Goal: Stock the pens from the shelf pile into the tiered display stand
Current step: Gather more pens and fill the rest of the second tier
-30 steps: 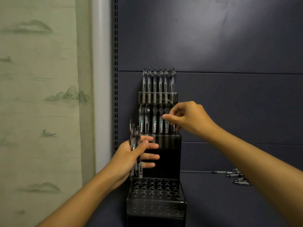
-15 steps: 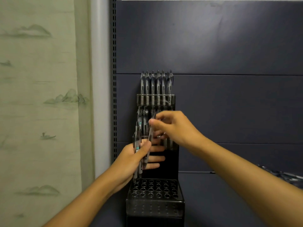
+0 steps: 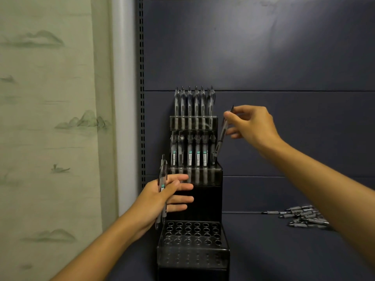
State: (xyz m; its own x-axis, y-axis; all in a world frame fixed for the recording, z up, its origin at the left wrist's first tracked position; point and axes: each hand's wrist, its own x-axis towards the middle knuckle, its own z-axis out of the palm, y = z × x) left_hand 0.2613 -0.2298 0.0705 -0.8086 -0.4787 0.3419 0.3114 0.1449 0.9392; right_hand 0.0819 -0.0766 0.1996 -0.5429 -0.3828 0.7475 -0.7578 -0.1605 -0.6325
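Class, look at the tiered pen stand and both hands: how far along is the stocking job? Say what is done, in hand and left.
Done: the stand's top tier and most of the middle tier hold pens. In hand: the right hand lowers a tilted pen toward the middle tier's right end; the left hand holds spare pens. Left: the bottom tier's holes and the shelf pile.

**Both hands up, both gripping**

My right hand (image 3: 251, 124) is raised high, arm stretched forward, thumb and forefinger pinched together, other fingers loosely spread. My left hand (image 3: 162, 199) sits lower, thumb clamped inward, fingers extended to the right.
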